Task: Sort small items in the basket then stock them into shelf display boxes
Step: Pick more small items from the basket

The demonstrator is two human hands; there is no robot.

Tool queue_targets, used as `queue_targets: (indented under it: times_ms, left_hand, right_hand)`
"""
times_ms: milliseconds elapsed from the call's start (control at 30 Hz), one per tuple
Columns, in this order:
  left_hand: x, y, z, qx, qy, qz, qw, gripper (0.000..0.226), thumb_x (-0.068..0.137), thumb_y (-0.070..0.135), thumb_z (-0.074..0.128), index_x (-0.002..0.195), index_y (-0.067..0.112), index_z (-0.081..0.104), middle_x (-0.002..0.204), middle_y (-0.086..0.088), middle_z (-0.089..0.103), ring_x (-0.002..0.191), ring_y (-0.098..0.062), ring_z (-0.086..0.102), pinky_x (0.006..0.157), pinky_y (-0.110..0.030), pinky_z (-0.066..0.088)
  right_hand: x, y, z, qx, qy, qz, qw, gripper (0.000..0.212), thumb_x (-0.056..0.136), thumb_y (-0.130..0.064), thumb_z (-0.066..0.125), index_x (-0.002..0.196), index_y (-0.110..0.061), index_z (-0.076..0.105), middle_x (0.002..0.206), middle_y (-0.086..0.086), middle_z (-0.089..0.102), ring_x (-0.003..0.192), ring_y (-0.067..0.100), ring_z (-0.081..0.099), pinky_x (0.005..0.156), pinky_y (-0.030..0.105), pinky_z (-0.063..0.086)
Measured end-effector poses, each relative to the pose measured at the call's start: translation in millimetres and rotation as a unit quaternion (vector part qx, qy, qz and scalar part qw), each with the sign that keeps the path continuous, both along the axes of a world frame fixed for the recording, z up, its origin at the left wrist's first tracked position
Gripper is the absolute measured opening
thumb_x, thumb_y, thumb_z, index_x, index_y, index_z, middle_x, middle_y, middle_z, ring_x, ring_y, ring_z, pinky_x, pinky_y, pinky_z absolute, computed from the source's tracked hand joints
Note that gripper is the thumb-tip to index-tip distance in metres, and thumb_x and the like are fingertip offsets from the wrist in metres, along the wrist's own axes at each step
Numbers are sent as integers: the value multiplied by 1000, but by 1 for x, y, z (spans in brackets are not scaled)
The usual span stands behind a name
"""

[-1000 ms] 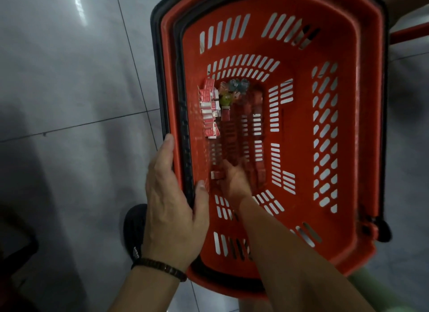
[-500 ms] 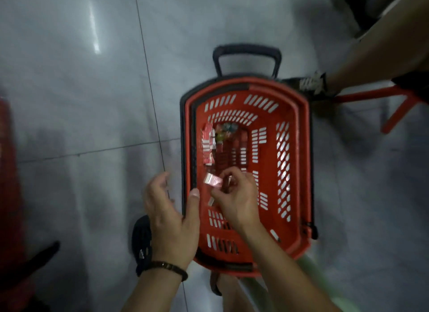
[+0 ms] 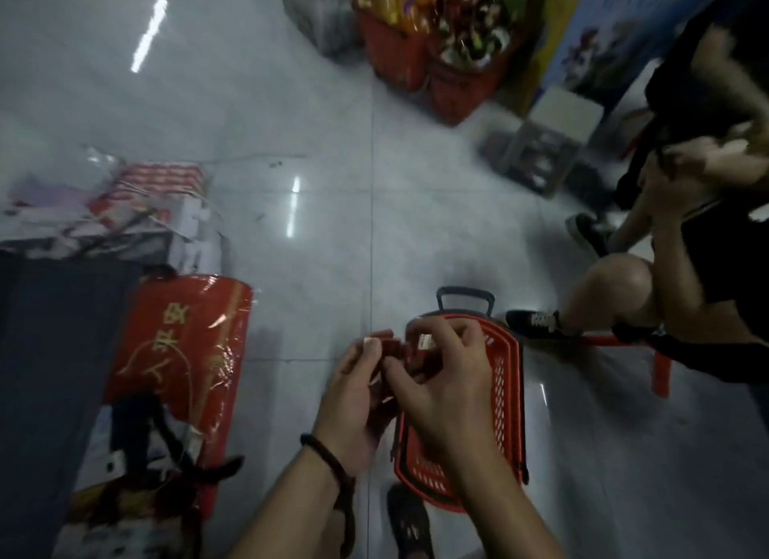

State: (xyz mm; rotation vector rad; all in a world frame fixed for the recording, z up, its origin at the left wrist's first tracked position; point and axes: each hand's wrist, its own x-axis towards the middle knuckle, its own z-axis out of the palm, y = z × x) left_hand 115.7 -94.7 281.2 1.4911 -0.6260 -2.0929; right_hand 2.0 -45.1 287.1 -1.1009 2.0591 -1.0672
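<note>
A red plastic basket [image 3: 505, 396] with a black handle stands on the floor below my hands. Both hands are raised above its left rim. My left hand [image 3: 353, 392], with a dark bracelet on the wrist, grips a bunch of small red packets [image 3: 389, 348]. My right hand [image 3: 445, 375] has its fingers curled round the same bunch and pinches a small red and white packet [image 3: 425, 342] at the top. The basket's inside is mostly hidden behind my hands, and the view is blurred.
A large red printed bag [image 3: 183, 358] and opened cartons [image 3: 158, 208] lie on the floor at left. Red baskets of goods [image 3: 441, 59] stand at the back. A seated person [image 3: 674, 267] on a red stool is at right, one shoe near the basket.
My view has lifted away from the basket. Both hands came up out of it; the right hand brought packets up and now both hands hold a bunch together.
</note>
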Motion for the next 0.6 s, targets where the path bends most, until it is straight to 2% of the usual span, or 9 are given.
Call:
queue_targets:
  times_ms: [100, 167, 233, 300, 367, 467, 533, 600]
  left_hand:
    - [24, 8, 55, -28, 12, 27, 999, 35, 107, 34, 51, 127, 10, 67, 124, -19, 74, 116, -36, 72, 102, -55, 53]
    - [43, 18, 85, -44, 11, 50, 998, 39, 106, 40, 53, 128, 10, 66, 126, -18, 73, 118, -37, 70, 103, -58, 52]
    - [62, 30, 109, -51, 12, 90, 995, 42, 102, 45, 59, 120, 8, 66, 120, -16, 74, 104, -31, 72, 84, -47, 58]
    - [87, 42, 135, -68, 20, 146, 987, 34, 98, 47, 65, 109, 15, 66, 101, -11, 72, 81, -23, 68, 64, -35, 51]
    - [115, 53, 162, -99, 15, 189, 977, 31, 94, 49, 70, 106, 20, 66, 89, -6, 67, 68, -18, 61, 57, -31, 44]
    - [164, 71, 196, -140, -16, 236, 961, 37, 87, 49, 78, 106, 19, 72, 88, -9, 68, 69, -19, 61, 61, -31, 42]
    - [201, 89, 220, -166, -35, 263, 950, 48, 85, 52, 81, 110, 12, 73, 100, -19, 72, 83, -31, 64, 73, -40, 45]
    - [236, 110, 240, -199, -60, 275, 939, 43, 92, 52, 73, 110, 13, 76, 105, -24, 74, 92, -36, 66, 80, -46, 48]
  right_hand:
    - [15, 2, 56, -67, -35, 17, 997, 32, 86, -31, 87, 101, -41, 61, 115, -9, 48, 89, 2, 67, 69, 16, 60]
    - [28, 4, 87, -100, -95, 36, 990, 25, 90, -22, 84, 98, -37, 65, 116, -6, 56, 87, 7, 72, 69, 25, 63]
    - [43, 8, 113, -128, -161, 70, 976, 19, 96, -14, 78, 101, -30, 71, 116, -2, 65, 84, 17, 76, 70, 33, 64]
    - [61, 12, 140, -155, -224, 113, 956, 14, 100, -9, 74, 104, -23, 76, 104, 2, 73, 78, 22, 75, 66, 34, 59]
    - [81, 15, 165, -172, -271, 149, 935, 17, 100, -3, 71, 107, -17, 78, 90, 6, 75, 71, 26, 73, 63, 32, 58]
    - [120, 20, 193, -170, -291, 206, 919, 25, 97, 0, 71, 115, -18, 74, 87, 9, 75, 72, 28, 74, 64, 30, 60]
    - [156, 25, 211, -157, -320, 234, 904, 23, 95, 4, 73, 110, -13, 73, 85, 16, 74, 73, 36, 74, 64, 30, 61]
    - [194, 30, 225, -146, -329, 275, 892, 17, 93, 7, 73, 101, -8, 75, 82, 19, 75, 73, 38, 74, 65, 32, 62]
